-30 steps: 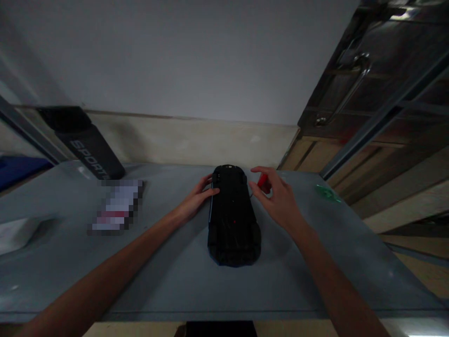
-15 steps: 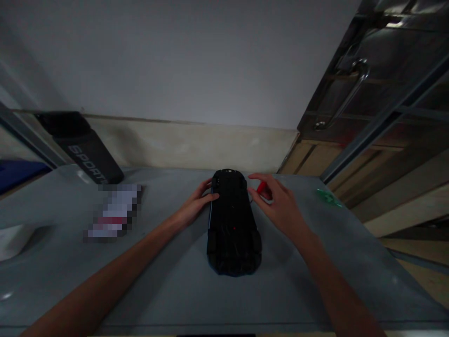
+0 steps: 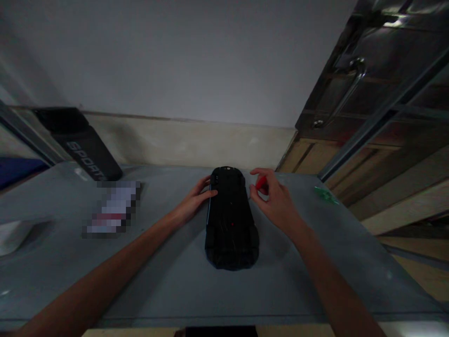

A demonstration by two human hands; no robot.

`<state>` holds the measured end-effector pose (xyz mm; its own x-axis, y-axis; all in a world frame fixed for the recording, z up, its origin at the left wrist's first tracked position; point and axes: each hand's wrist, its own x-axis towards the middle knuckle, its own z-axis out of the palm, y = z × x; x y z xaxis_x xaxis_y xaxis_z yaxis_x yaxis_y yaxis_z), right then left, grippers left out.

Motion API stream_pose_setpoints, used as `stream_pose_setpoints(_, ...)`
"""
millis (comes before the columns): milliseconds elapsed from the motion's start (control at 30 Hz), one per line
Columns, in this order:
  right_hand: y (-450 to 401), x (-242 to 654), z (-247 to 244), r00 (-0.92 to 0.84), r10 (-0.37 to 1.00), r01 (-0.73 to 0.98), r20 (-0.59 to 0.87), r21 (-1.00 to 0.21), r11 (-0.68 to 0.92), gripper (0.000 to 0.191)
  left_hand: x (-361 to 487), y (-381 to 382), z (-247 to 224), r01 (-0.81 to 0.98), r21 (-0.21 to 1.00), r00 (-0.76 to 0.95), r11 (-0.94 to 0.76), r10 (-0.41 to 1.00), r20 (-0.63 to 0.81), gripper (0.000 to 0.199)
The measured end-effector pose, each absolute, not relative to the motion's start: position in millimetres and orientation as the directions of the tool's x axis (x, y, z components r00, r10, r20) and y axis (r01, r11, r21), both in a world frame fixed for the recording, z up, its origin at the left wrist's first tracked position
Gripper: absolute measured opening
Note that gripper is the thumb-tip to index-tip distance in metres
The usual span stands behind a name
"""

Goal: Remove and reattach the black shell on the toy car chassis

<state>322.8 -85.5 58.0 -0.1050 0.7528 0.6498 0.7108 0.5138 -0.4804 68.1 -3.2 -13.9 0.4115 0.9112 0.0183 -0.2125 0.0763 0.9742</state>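
A black toy car (image 3: 231, 210) lies upside down on the grey table, its underside facing up and its long side running away from me. My left hand (image 3: 196, 199) grips the far part of its left side, the thumb over the underside and the fingers along the edge. Just off the car's right side, my right hand (image 3: 275, 199) is closed on a small red-handled screwdriver (image 3: 261, 182). Its thin shaft shows only faintly between the thumb and the car, and I cannot tell whether the tip touches anything.
A dark bottle (image 3: 86, 147) marked SPORT stands at the back left, with a blurred-out flat item (image 3: 115, 206) in front of it. A white object (image 3: 14, 236) sits at the left edge. Green plastic (image 3: 326, 194) lies to the right on the table (image 3: 168, 290). The wall (image 3: 189, 142) rises behind.
The whole view has shifted slightly, so everything sits a little higher and further left. The right hand has turned the red handle a little; the left hand keeps its hold on the car.
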Motion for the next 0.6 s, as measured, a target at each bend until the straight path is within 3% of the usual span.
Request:
stream_pose_setpoints(167,-88.2,321.4,62.8,-0.166,0.746,0.699,0.645,-0.456,0.551,0.040,67.2,-1.8,-14.8,-0.210,0.974,0.420,0.087,0.907,0.009,0.074)
stream_pose_setpoints(367,-88.2,321.5,64.6,-0.137,0.758,0.710,0.638,-0.470,0.524,0.029,67.5,-0.3,-15.8,-0.250,0.963,0.419,0.096,0.908,0.018,0.073)
stream_pose_setpoints(600,-90.1,320.2,65.9,-0.167,0.747,0.701,0.644,-0.455,0.549,0.042,69.0,-1.8,-14.0,-0.242,0.966,0.395,0.089,0.918,0.015,0.077)
